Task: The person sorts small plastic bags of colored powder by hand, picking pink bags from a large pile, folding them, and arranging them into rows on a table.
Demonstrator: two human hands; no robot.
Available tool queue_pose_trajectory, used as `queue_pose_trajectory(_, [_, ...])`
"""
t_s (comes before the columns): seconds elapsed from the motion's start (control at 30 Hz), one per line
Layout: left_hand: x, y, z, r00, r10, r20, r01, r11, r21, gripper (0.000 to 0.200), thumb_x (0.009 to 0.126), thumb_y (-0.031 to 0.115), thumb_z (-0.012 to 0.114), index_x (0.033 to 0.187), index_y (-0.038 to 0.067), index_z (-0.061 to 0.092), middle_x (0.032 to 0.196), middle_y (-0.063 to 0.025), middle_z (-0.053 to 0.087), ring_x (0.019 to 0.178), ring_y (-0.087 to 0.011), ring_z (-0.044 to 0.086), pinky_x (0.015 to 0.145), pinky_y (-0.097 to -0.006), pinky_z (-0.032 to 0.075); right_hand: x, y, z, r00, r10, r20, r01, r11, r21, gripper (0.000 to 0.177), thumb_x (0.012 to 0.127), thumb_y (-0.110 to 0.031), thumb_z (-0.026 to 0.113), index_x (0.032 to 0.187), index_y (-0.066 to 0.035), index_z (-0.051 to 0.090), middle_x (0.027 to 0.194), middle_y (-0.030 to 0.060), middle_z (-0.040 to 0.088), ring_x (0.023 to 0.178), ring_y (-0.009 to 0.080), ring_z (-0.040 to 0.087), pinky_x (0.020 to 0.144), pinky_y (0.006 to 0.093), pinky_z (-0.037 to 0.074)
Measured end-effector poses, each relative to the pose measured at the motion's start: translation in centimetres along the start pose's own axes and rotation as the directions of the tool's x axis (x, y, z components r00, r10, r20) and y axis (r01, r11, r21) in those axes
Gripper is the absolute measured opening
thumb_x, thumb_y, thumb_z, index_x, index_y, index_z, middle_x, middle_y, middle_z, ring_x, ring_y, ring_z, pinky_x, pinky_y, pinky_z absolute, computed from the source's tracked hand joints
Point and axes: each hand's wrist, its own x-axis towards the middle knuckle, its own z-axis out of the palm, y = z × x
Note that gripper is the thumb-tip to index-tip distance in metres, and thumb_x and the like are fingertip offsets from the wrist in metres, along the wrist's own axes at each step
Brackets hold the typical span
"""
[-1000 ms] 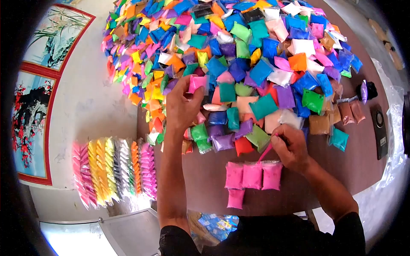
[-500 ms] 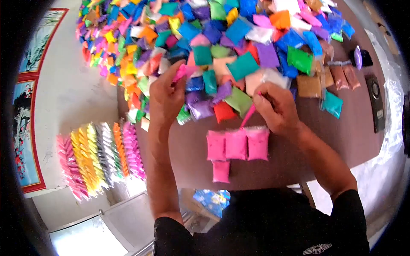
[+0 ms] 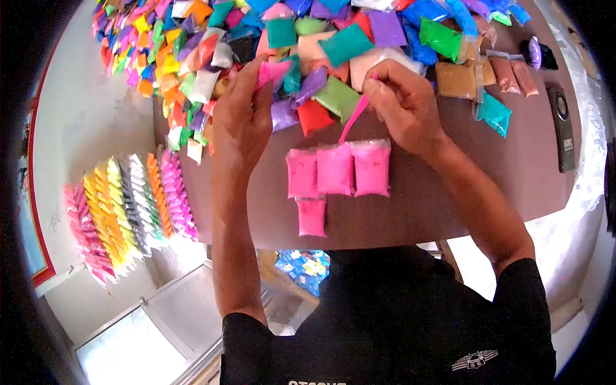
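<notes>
Over the left part of the heap, my left hand (image 3: 244, 112) is closed on a small pink packet (image 3: 274, 73) that sticks out past the thumb and fingers. A slim pink stick (image 3: 357, 115) is pinched between the thumb and fingers of my right hand (image 3: 404, 106). It slants down and left, its lower end at the top edge of the row of pink packets (image 3: 335, 170). Three packets lie side by side in that row, in clear wrappers. One smaller pink packet (image 3: 312, 217) lies just below the left end of the row.
A big heap of colourful packets (image 3: 346, 48) covers the far side of the brown table (image 3: 410, 215). Strips of small packets (image 3: 131, 205) hang at the left. Brown packets (image 3: 455, 79) and a dark oblong device (image 3: 562, 128) lie at the right.
The camera view has shifted, so the table and packets appear higher and slightly left. Both hands keep hold of the pink packet and the pink stick.
</notes>
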Motion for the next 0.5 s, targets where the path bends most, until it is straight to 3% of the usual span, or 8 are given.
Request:
queue_pose_trajectory(0.1, [-0.7, 0.6, -0.2, 0.995, 0.096, -0.039, -0.097, 0.995, -0.027, 0.032, 0.098, 0.006, 0.065, 0.13, 0.005, 0.065, 0.117, -0.0139, 0.071, 0.101, -0.0218, 0.069, 0.083, -0.0323, 0.055, 0.0, 0.0, 0.0, 1.0, 0.024, 0.009, -0.024, 1.0, -0.006, 0.01, 0.098, -0.011, 0.061, 0.096, -0.002, 0.063, 0.071, -0.004, 0.05, 0.064, 0.0034, 0.043, 0.055, 0.0246, 0.037])
queue_pose_trajectory(0.17, [-1.4, 1.6, -0.7, 0.995, -0.093, -0.031, 0.094, 0.995, 0.027, 0.031, 0.092, 0.008, 0.072, 0.123, 0.008, 0.069, 0.101, -0.0133, 0.072, 0.086, -0.025, 0.07, 0.075, -0.0319, 0.055, 0.1, 0.0, 0.0, 1.0, -0.017, 0.008, 0.017, 1.0, 0.005, 0.011, 0.099, -0.012, 0.061, 0.095, -0.002, 0.062, 0.071, -0.0039, 0.051, 0.065, 0.0036, 0.044, 0.055, 0.0247, 0.038])
queue_pose_trajectory(0.2, [-1.9, 1.5, -0.6, 0.992, -0.096, -0.08, 0.094, 0.995, -0.039, 0.031, 0.09, 0.009, 0.076, 0.121, 0.007, 0.069, 0.102, -0.0114, 0.074, 0.081, -0.0203, 0.071, 0.071, -0.0301, 0.056, 0.1, 0.2, -0.1, 0.999, -0.03, 0.03, 0.031, 0.999, -0.032, 0.012, 0.101, -0.014, 0.058, 0.096, -0.003, 0.061, 0.072, -0.0039, 0.053, 0.064, 0.0028, 0.046, 0.055, 0.0226, 0.038])
queue_pose_trajectory(0.23, [-2.4, 1.6, -0.6, 0.992, -0.093, -0.083, 0.09, 0.995, -0.036, 0.031, 0.09, 0.009, 0.076, 0.121, 0.007, 0.069, 0.102, -0.0114, 0.074, 0.081, -0.0203, 0.071, 0.071, -0.0301, 0.056, 0.1, 0.4, -0.3, 0.998, -0.043, 0.053, 0.047, 0.996, -0.071, 0.014, 0.104, -0.015, 0.054, 0.097, -0.005, 0.06, 0.073, -0.0039, 0.055, 0.062, 0.0021, 0.048, 0.055, 0.0205, 0.039])
queue_pose_trajectory(0.3, [-3.5, 2.1, -1.0, 0.95, -0.295, -0.1, 0.267, 0.936, -0.23, 0.028, 0.09, 0.009, 0.077, 0.116, 0.004, 0.07, 0.1, -0.0091, 0.074, 0.084, -0.0166, 0.071, 0.073, -0.0277, 0.056, 0.1, 0.4, -0.3, 0.998, -0.048, 0.049, 0.052, 0.995, -0.08, 0.014, 0.104, -0.016, 0.054, 0.097, -0.005, 0.06, 0.073, -0.0039, 0.055, 0.062, 0.0022, 0.048, 0.055, 0.0207, 0.039])
queue_pose_trajectory(0.37, [-4.7, 1.8, -2.0, 0.947, -0.308, -0.088, 0.278, 0.927, -0.251, 0.026, 0.089, 0.009, 0.078, 0.113, 0.002, 0.07, 0.099, -0.0063, 0.074, 0.084, -0.0134, 0.069, 0.073, -0.0262, 0.055, 0.0, 0.5, -0.2, 0.998, -0.05, 0.048, 0.054, 0.994, -0.091, 0.014, 0.104, -0.016, 0.054, 0.097, -0.005, 0.06, 0.073, -0.0039, 0.055, 0.062, 0.0024, 0.048, 0.055, 0.0209, 0.039])
queue_pose_trajectory(0.43, [-6.7, 1.3, -2.6, 0.879, -0.47, -0.084, 0.424, 0.849, -0.315, 0.026, 0.089, 0.008, 0.077, 0.113, 0.001, 0.07, 0.095, -0.0045, 0.071, 0.083, -0.0107, 0.066, 0.073, -0.0249, 0.053, 0.1, 0.5, 0.0, 0.995, -0.1, 0.017, 0.101, 0.993, -0.065, 0.015, 0.104, -0.016, 0.055, 0.096, -0.005, 0.061, 0.072, -0.0034, 0.055, 0.061, 0.0027, 0.048, 0.054, 0.0214, 0.039])
queue_pose_trajectory(0.5, [-9.2, 0.4, -2.9, 0.873, -0.48, -0.085, 0.427, 0.837, -0.341, 0.024, 0.089, 0.006, 0.076, 0.112, 0.001, 0.07, 0.093, -0.0021, 0.069, 0.082, -0.0091, 0.064, 0.074, -0.0243, 0.052, 0.2, 0.4, 0.0, 0.995, -0.097, 0.028, 0.098, 0.994, -0.047, 0.015, 0.104, -0.016, 0.055, 0.096, -0.004, 0.061, 0.072, -0.0031, 0.056, 0.061, 0.003, 0.048, 0.054, 0.0215, 0.039])
